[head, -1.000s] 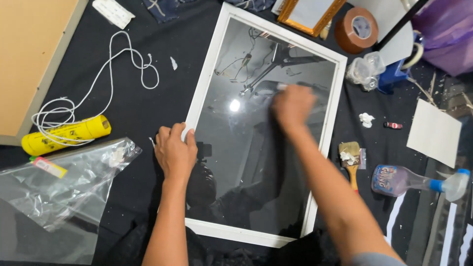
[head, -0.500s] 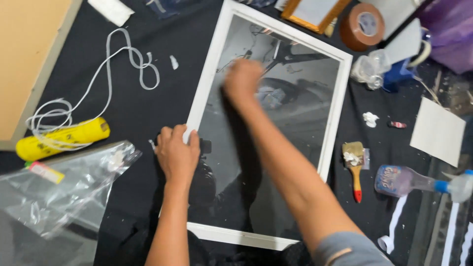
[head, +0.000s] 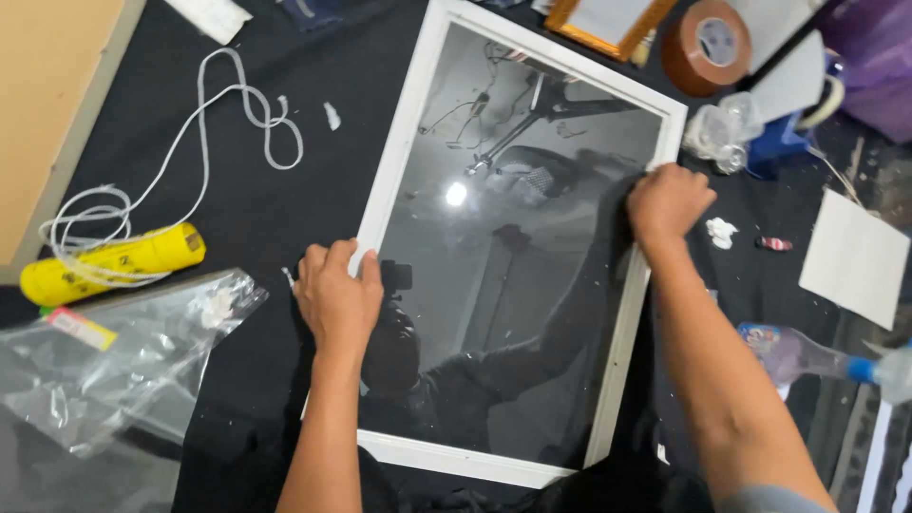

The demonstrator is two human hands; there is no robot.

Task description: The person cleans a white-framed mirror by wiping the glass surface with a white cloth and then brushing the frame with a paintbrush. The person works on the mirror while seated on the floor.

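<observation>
1. Left hand (head: 337, 299) presses the white frame (head: 404, 161) on its 9 o'clock edge.
2. Right hand (head: 668, 201) rests fisted at the 3 o'clock edge, on the glass (head: 494, 285) (reflective, dark).
3. Tape roll (head: 706, 45) lies at 1 o'clock; yellow tube (head: 114, 263) at 9.

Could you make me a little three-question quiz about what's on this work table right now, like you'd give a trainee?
1. True or false: the left hand rests on the left rail of the white picture frame.
2. Where is the right hand? A) on the roll of brown tape B) at the frame's right edge C) on the spray bottle
3. What yellow thing lies left of the frame, by the white cord?

Key: 1 true. 2 B. 3 a yellow cylinder-shaped tube.
</observation>
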